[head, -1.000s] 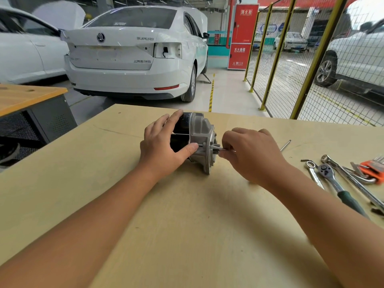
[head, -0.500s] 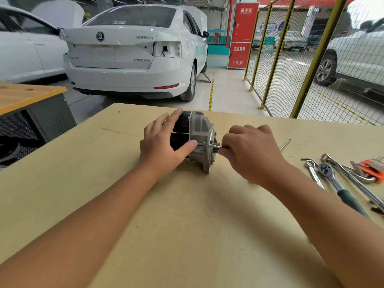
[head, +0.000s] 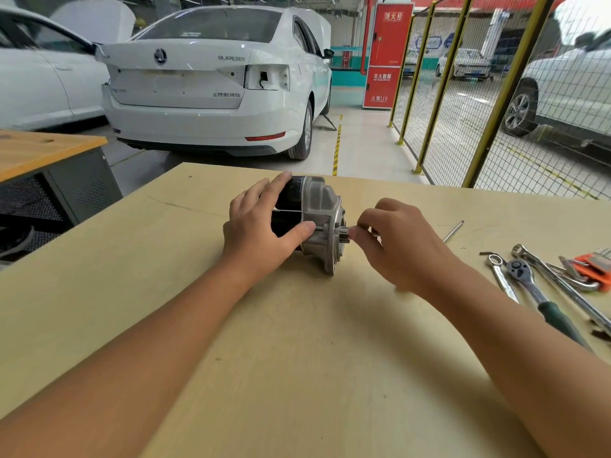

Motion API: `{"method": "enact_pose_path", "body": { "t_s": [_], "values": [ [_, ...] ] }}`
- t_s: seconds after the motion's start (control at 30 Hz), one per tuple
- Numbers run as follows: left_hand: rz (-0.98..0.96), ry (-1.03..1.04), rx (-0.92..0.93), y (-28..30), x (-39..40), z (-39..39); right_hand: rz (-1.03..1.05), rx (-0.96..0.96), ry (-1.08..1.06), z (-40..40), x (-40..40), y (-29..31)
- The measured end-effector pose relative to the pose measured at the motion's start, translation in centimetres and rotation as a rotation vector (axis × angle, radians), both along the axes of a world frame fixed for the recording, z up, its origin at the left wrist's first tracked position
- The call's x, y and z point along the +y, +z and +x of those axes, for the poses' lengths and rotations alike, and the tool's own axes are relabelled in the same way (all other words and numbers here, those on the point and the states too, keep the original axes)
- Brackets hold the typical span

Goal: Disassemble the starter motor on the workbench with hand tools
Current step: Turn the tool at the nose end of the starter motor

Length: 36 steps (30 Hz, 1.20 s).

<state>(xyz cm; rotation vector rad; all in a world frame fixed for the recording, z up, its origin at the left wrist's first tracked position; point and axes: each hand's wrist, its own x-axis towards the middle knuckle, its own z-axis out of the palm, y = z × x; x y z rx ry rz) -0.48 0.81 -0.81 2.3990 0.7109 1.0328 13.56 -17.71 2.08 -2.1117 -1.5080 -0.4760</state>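
Setting: a garage bay was shown, with a white car point(head: 211, 84) parked beyond a pale wooden workbench point(head: 297, 342) and a yellow mesh fence point(head: 463, 104) at the right.
Motor: the starter motor point(head: 314, 219) was laid on its side near the middle of the workbench, black body to the left, grey cast end housing to the right.
Left hand: the left hand point(head: 258, 233) was curled over the black body, thumb pressed against the housing.
Right hand: the right hand point(head: 396, 242) was closed in a fingertip pinch on a thin bolt at the housing face.
Tools: a ratchet point(head: 529, 285), spanners point(head: 502, 276) and an orange key set point(head: 595, 262) were laid well apart at the right; a loose rod point(head: 453, 231) was seen behind the right hand.
Handling: the motor was judged heavy, rigid and prone to rolling; the round body was judged the best place for a steadying hold, the bolt being light and easily dropped.
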Motion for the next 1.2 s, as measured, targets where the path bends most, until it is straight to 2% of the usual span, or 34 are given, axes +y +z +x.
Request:
{"method": "enact_pose_path", "body": {
  "t_s": [0.23,0.4,0.57,0.63,0.77,0.93,1.0,1.1,1.2],
  "values": [
    [-0.005,0.007,0.006,-0.1,0.0,0.0,-0.012,-0.029,-0.005,0.2,0.0,-0.1],
    [0.007,0.027,-0.011,-0.3,0.1,0.3,0.011,-0.205,-0.128,0.0,-0.2,0.0],
    [0.005,0.021,-0.016,-0.2,0.1,0.3,-0.003,-0.287,-0.199,-0.5,-0.2,0.4],
    [-0.010,0.016,-0.020,-0.2,0.0,0.2,-0.030,-0.253,-0.181,-0.7,-0.2,0.7],
    [-0.015,0.003,-0.018,-0.2,0.1,0.1,-0.102,-0.031,-0.069,-0.6,-0.2,1.1],
    [-0.016,0.001,-0.018,-0.3,0.1,0.1,-0.167,0.005,-0.047,0.4,-0.2,1.1],
    [-0.015,0.007,-0.019,-0.3,0.1,0.1,-0.172,-0.037,-0.073,0.3,-0.1,1.1],
    [-0.008,0.017,-0.014,-0.2,0.0,0.2,-0.145,-0.221,-0.186,0.0,-0.2,0.9],
    [-0.009,0.016,-0.006,-0.2,0.0,0.1,-0.128,-0.246,-0.223,-0.3,-0.2,1.1]
  ]
}}
